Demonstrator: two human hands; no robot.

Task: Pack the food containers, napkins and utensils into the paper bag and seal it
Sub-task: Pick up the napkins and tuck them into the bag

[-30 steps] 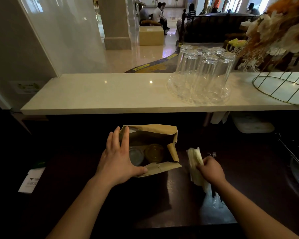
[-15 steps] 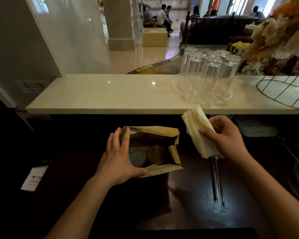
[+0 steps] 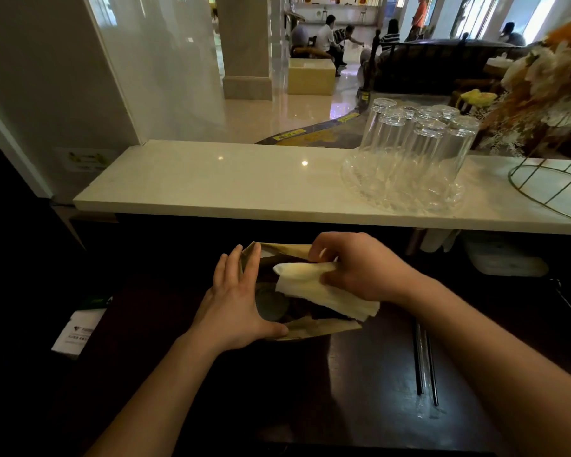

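A brown paper bag (image 3: 323,328) stands open on the dark counter, straight in front of me. My left hand (image 3: 238,305) grips its left rim, thumb on the near edge and fingers along the side. My right hand (image 3: 360,268) holds a folded white napkin (image 3: 320,288) over the bag's mouth. Under the napkin, one round lidded food container (image 3: 272,305) shows inside the bag. A wrapped pair of dark utensils (image 3: 426,367) lies on the counter to the right of the bag.
A pale stone ledge (image 3: 211,183) runs across above the counter. On it stand a glass tray with several upturned glasses (image 3: 409,153) and a gold wire basket (image 3: 554,183). A white card (image 3: 76,331) lies at the left. A white lidded box (image 3: 505,258) sits under the ledge at right.
My right hand picked the napkin up from the counter beside the utensils, raised it, then carried it left and down over the open bag. My left hand stayed on the bag's rim.
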